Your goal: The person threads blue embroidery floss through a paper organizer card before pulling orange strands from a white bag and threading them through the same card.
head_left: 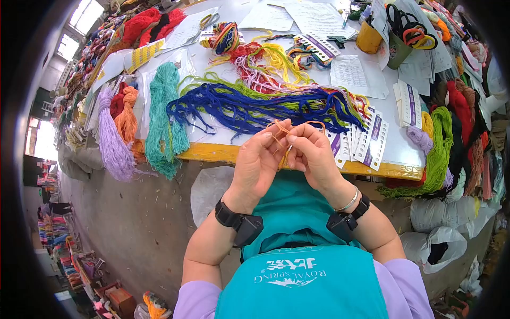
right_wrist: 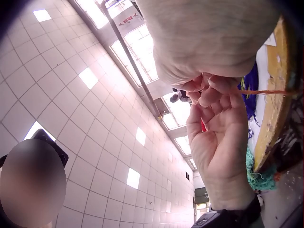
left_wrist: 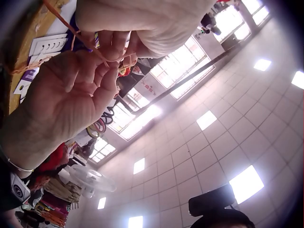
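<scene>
Both hands meet just over the table's near edge, working a thin orange thread (head_left: 282, 139). My left hand (head_left: 255, 166) pinches the thread between thumb and fingertips, with a strand looped at its fingers. My right hand (head_left: 320, 157) holds it too, thumb against the curled fingers. In the left wrist view the orange thread (left_wrist: 61, 18) runs taut past the fingers. A strand of orange thread (right_wrist: 268, 91) also stretches sideways from the hands in the right wrist view. Right beyond the hands lies a bundle of dark blue yarn (head_left: 255, 109).
Hole-punched cards (head_left: 372, 139) lie right of the hands. Teal yarn (head_left: 166, 114) and lilac yarn (head_left: 116, 141) hang over the left edge; lime yarn (head_left: 438, 143) hangs at the right. Scissors (head_left: 206, 21), a yellow cup (head_left: 367, 38) and papers (head_left: 319, 18) lie farther back.
</scene>
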The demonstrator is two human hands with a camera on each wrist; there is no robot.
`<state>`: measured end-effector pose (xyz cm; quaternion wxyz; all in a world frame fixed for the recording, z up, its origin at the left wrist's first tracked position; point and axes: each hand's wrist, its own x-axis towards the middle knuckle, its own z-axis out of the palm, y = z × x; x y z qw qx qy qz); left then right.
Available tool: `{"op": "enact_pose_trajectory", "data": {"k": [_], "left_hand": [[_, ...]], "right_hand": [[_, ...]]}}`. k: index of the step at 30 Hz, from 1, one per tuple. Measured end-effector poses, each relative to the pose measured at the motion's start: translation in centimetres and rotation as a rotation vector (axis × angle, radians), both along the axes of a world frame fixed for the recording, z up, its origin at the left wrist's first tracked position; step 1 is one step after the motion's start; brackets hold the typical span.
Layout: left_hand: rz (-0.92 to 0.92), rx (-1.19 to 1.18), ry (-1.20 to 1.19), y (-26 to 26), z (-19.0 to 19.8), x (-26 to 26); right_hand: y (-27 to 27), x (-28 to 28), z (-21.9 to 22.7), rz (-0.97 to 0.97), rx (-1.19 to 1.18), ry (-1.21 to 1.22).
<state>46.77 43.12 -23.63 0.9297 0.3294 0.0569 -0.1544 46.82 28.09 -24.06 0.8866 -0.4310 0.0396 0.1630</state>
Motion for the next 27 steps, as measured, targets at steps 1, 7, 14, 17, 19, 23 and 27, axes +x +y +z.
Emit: {"op": "enact_pose_trajectory", "data": {"k": [1, 7, 14, 17, 19, 23, 27], "left_hand": [[0.01, 0.005, 0.004, -0.01, -0.08, 0.01], [0.018, 0.024, 0.002, 0.07, -0.51, 0.02], [-0.006, -0.001, 0.025, -0.03, -0.53, -0.02], [-0.007, -0.008, 0.04, -0.04, -0.5, 0.09], [-0.004, 0.017, 0.044, -0.15, -0.33, 0.09], [-0.003, 0.064, 0.04, -0.34, 0.0, 0.04], [0.005, 0.062, 0.053, -0.21, -0.42, 0.18]], "right_hand": [[0.0, 0.01, -0.1, 0.001, 0.008, -0.001], [-0.16, 0.07, -0.37, -0.047, -0.014, -0.005], [-0.26, 0.14, -0.71, -0.046, 0.026, 0.0], [-0.22, 0.07, -1.01, -0.038, -0.007, 0.007], [-0.24, -0.03, -1.06, -0.026, -0.032, -0.001], [-0.21, -0.26, -0.67, 0.009, -0.074, -0.024], [0.07, -0.31, -0.6, 0.037, -0.057, -0.016]]}}
